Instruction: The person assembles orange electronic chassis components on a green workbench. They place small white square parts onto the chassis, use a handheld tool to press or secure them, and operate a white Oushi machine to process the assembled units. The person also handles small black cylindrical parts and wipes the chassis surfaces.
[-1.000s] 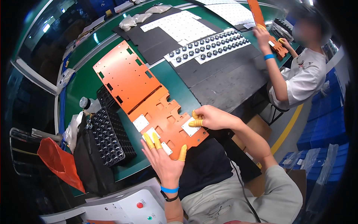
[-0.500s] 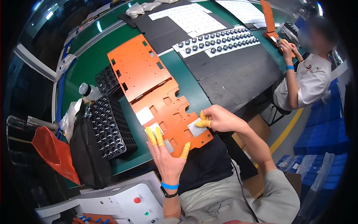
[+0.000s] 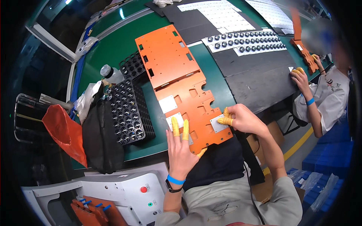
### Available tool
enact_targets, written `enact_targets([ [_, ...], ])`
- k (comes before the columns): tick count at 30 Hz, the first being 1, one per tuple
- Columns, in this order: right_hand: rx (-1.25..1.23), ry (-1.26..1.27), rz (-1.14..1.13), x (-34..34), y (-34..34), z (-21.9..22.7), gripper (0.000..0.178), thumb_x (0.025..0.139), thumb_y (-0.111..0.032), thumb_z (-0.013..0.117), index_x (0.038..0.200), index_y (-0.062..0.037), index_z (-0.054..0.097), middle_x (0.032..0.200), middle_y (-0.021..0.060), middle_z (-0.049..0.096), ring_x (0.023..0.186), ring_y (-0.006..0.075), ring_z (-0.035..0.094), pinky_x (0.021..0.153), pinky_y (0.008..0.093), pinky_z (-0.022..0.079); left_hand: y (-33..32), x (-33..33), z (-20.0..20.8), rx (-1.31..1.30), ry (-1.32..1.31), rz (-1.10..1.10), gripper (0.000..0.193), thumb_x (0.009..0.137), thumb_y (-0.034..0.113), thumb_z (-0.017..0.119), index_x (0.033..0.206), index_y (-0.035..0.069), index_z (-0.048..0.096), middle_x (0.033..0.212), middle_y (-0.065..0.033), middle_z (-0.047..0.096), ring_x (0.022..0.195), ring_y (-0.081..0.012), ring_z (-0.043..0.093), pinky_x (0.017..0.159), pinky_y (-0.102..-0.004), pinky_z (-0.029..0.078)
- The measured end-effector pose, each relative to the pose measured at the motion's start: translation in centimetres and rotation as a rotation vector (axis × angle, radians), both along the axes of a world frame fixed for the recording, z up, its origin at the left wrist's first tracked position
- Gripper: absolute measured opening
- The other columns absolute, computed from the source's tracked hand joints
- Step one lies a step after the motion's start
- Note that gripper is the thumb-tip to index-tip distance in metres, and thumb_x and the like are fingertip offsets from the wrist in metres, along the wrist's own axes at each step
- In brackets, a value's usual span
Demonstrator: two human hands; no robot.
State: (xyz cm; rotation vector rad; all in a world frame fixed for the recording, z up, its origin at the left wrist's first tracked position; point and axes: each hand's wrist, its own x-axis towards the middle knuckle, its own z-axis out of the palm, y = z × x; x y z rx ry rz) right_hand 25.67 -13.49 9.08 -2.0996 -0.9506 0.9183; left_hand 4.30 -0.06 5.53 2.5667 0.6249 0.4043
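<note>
A long orange hinged fixture [image 3: 201, 109] lies on the green table in front of me, its far panel folded out flat. Two stretched fingers of my left hand [image 3: 182, 152], in yellow finger cots, rest on a white square plate [image 3: 174, 121] on the fixture's left side, with the thumb at the near edge. My right hand [image 3: 241, 119] pinches the corner of a silver-white metal plate [image 3: 219, 124] lying at the fixture's right edge. Farther up the left side sits another white plate [image 3: 167, 104]; a further one is partly hidden beside my left fingers.
Left of the fixture stands a black tray of round parts [image 3: 128, 113], with a clear bottle [image 3: 111, 72] behind it. A red bag [image 3: 65, 132] hangs at the table's left edge. Black-knobbed white sheets [image 3: 245, 42] lie on dark mats. A co-worker [image 3: 328, 90] sits at the right.
The whole view has shifted, so the fixture appears farther right. My left thumb has moved in to the fixture's near edge. The co-worker's one hand has come down on the dark mat.
</note>
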Motion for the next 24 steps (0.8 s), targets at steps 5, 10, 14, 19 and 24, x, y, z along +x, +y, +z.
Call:
enact_targets([
  [5, -0.118, -0.139, 0.099, 1.2, 1.1, 1.6, 0.048, 0.087, -0.037, 0.073, 0.07, 0.0065, 0.063, 0.054, 0.0165, 0.055, 0.048, 0.0241, 0.057, 0.051, 0.039, 0.045, 0.2, -0.2, -0.6, -0.036, -0.069, 0.028, 0.103, 0.059, 0.024, 0.091, 0.147, 0.004, 0.04, 0.153, -0.027, 0.031, 0.138, -0.0455, 0.035, 0.116, -0.0522, 0.028],
  [10, 0.037, -0.15, -0.138, 5.5, 6.7, 3.6, 0.055, 0.089, -0.05, 0.067, 0.076, 0.0043, 0.067, 0.065, 0.0141, 0.066, 0.061, 0.0193, 0.064, 0.058, 0.0372, 0.05, 0.3, -0.3, -0.5, -0.077, -0.13, 0.037, 0.101, 0.058, 0.023, 0.092, 0.145, 0.005, 0.043, 0.153, -0.0257, 0.032, 0.138, -0.0451, 0.036, 0.115, -0.051, 0.03],
  [14, 0.357, -0.188, -0.293, 11.1, 14.5, 0.9, 0.057, 0.09, -0.046, 0.066, 0.102, 0.0094, 0.063, 0.08, 0.0164, 0.065, 0.076, 0.0232, 0.064, 0.07, 0.0361, 0.05, 0.1, 0.1, -0.4, -0.085, -0.15, 0.005, 0.1, 0.058, 0.023, 0.092, 0.145, 0.005, 0.044, 0.153, -0.0245, 0.033, 0.137, -0.0449, 0.036, 0.115, -0.0514, 0.03],
  [19, 0.351, 0.19, -0.349, 12.5, 20.1, -1.0, 0.049, 0.091, -0.039, 0.068, 0.095, 0.0094, 0.063, 0.082, 0.0111, 0.062, 0.077, 0.0154, 0.063, 0.066, 0.0298, 0.047, 0.3, -0.4, -0.6, -0.045, -0.16, 0.006, 0.101, 0.059, 0.024, 0.092, 0.144, 0.003, 0.043, 0.15, -0.0233, 0.037, 0.137, -0.0428, 0.038, 0.115, -0.0522, 0.03],
  [24, 0.495, 0.487, -0.321, 11.9, 21.0, -2.8, 0.029, 0.097, -0.024, 0.061, 0.099, 0.0044, 0.065, 0.088, 0.0071, 0.065, 0.076, 0.011, 0.055, 0.067, 0.0283, 0.045, 0.8, -0.8, -1.4, -0.001, -0.186, -0.032, 0.104, 0.063, 0.025, 0.089, 0.148, -0.001, 0.035, 0.15, -0.0238, 0.036, 0.135, -0.0496, 0.036, 0.114, -0.053, 0.031],
])
